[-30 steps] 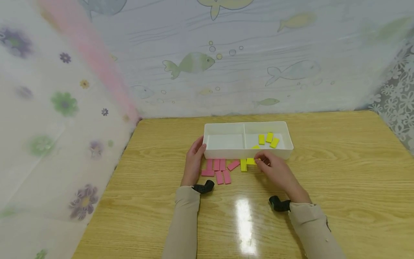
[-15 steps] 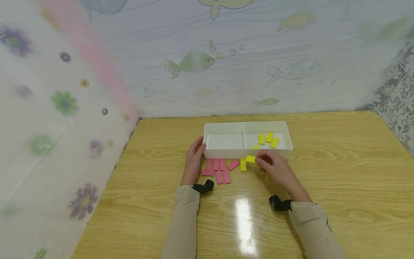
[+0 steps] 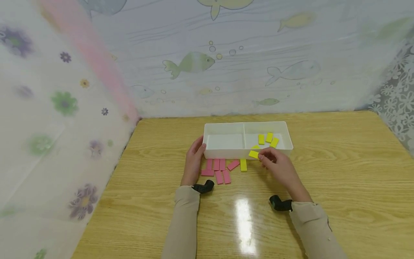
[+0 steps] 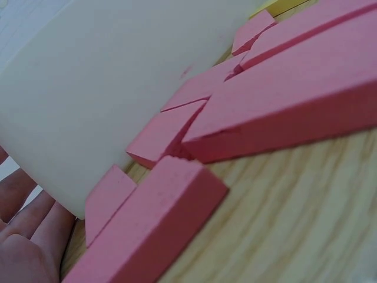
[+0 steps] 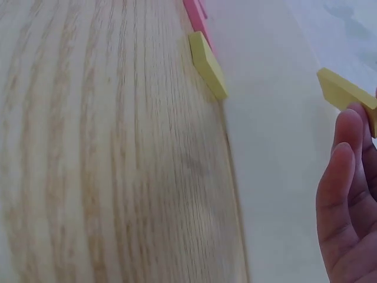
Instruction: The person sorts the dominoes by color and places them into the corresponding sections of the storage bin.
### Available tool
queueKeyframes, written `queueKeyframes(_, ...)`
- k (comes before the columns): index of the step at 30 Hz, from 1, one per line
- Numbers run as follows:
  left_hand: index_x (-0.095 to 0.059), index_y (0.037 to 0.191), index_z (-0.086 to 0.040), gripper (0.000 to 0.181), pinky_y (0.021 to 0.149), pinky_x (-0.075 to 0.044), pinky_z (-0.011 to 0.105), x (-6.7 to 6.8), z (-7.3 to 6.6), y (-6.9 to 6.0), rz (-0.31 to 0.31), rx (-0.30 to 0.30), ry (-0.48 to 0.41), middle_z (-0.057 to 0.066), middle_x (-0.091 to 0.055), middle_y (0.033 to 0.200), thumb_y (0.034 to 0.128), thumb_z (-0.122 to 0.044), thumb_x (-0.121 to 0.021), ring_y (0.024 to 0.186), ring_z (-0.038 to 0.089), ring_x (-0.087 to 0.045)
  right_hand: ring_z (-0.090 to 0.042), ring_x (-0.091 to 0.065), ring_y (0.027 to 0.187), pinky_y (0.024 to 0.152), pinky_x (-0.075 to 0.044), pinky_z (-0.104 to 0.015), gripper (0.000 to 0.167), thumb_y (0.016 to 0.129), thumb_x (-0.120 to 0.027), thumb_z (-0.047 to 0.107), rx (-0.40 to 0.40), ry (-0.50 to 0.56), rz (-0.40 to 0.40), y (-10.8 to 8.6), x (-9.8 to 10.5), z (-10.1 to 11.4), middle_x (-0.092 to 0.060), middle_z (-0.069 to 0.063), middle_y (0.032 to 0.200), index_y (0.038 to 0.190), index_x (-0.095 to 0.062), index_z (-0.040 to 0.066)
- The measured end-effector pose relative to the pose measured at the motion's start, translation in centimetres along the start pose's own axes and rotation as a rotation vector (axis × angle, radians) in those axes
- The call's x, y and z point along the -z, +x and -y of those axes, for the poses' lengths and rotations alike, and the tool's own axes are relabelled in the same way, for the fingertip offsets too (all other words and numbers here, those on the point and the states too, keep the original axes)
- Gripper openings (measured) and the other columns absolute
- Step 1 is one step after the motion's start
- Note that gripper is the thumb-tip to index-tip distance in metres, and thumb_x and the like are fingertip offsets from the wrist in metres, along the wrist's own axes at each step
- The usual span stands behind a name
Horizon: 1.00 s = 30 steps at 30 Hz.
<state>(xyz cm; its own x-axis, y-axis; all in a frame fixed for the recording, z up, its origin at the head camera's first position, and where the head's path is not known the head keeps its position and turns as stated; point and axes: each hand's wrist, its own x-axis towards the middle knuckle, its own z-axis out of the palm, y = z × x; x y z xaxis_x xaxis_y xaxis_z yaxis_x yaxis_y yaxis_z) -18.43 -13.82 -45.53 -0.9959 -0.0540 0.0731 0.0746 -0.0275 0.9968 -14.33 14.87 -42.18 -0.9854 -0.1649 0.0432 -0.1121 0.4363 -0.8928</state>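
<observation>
A white two-compartment box (image 3: 223, 154) stands on the table. My left hand (image 3: 194, 154) rests against its left end; the left wrist view shows the relaxed fingers (image 4: 35, 227) beside the box's end wall. Thumb and fingertips of my right hand (image 3: 276, 163) pinch a small flat yellow block (image 3: 253, 154) by one end, raised in front of the box's front wall. In the right wrist view this yellow block (image 5: 341, 89) is tilted and above the table. Several yellow blocks (image 3: 261, 139) lie in the right compartment; one is partly hidden by the front wall.
Before the box, several pink blocks (image 3: 219, 177) lie flat on the wooden table (image 3: 155, 216). One yellow block (image 3: 243, 165) lies to their right, close to the box's front wall. A fish-patterned sheet (image 3: 239, 82) hangs behind the table.
My right hand has lifted the yellow block off the table and moved it slightly up and right, toward the box's front rim. The left hand and the box have stayed put.
</observation>
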Motion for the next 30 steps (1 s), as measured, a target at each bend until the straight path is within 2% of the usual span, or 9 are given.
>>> queueKeyframes(4,-0.041,0.134,-0.012,0.047,0.100,-0.029,0.034,0.1,-0.6,-0.4,-0.003,0.003,0.036,0.005,-0.039,0.136,0.0918,-0.032,-0.049,0.125,0.019,-0.034,-0.026,-0.055,0.076,0.062,-0.045,-0.032,0.032,0.086,-0.055,0.042,-0.001,0.000,-0.013,-0.1,-0.1,0.2,-0.060,-0.012,0.090,0.104,-0.056,0.015)
queueKeyframes(8,-0.040,0.135,-0.010,0.046,0.101,-0.028,0.035,0.0,-1.2,-0.5,0.020,0.008,0.028,0.007,-0.037,0.138,0.0930,-0.028,-0.047,0.126,0.020,-0.033,-0.019,-0.054,0.075,0.063,-0.045,-0.034,0.030,0.085,-0.056,0.041,0.006,-0.033,-0.034,-0.2,0.1,0.5,-0.061,-0.007,0.089,0.103,-0.056,0.017)
queueKeyframes(13,-0.042,0.133,-0.013,0.042,0.100,-0.029,0.033,0.0,0.0,0.1,0.008,0.009,0.000,0.003,-0.040,0.136,0.0934,-0.025,-0.047,0.124,0.015,-0.035,-0.018,-0.054,0.077,0.065,-0.045,-0.034,0.030,0.086,-0.056,0.041,0.024,-0.057,-0.076,-0.2,0.3,0.4,-0.060,-0.002,0.090,0.105,-0.056,0.017)
queueKeyframes(21,-0.043,0.133,-0.014,0.041,0.099,-0.031,0.032,-0.3,0.3,0.2,-0.005,-0.001,0.003,0.002,-0.041,0.135,0.0934,-0.024,-0.047,0.122,0.014,-0.037,-0.014,-0.055,0.079,0.066,-0.045,-0.027,0.033,0.085,-0.056,0.042,0.025,-0.053,-0.149,-0.2,1.0,-0.2,-0.059,0.000,0.093,0.107,-0.057,0.018)
queueKeyframes(30,-0.043,0.133,-0.014,0.042,0.100,-0.030,0.034,-0.1,0.4,0.2,-0.007,0.004,0.014,0.002,-0.041,0.135,0.0933,-0.026,-0.047,0.122,0.013,-0.036,-0.026,-0.058,0.079,0.063,-0.045,-0.025,0.034,0.088,-0.054,0.039,0.032,-0.023,-0.176,-0.2,1.6,-0.6,-0.061,-0.010,0.091,0.111,-0.056,0.014)
